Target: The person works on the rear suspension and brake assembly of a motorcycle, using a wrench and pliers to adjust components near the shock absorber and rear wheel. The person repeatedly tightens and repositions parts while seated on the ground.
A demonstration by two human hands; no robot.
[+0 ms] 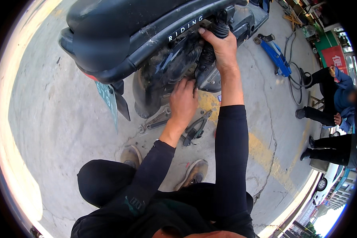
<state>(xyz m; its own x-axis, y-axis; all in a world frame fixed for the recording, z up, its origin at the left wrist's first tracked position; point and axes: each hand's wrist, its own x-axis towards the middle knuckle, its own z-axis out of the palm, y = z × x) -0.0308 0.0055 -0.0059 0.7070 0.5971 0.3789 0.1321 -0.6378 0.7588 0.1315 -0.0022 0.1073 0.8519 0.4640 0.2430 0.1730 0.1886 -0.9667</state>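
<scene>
My right hand (222,47) grips a black shock absorber (220,27) with a ribbed sleeve at the side of a black scooter (107,35). My left hand (183,101) reaches lower, its fingers curled in at the foot of the shock, beside the dusty rear wheel housing (150,89); what they hold is hidden. Below my hands on the ground lie combination wrenches (154,123) and green-handled pliers (194,129). A license plate (107,103) hangs from the scooter's rear.
A blue floor jack (275,57) with hoses stands at the upper right. A seated person (333,99) and another person's legs (325,148) are at the right. A white car (325,182) is behind them. My shoes (192,174) rest on cracked concrete (59,131).
</scene>
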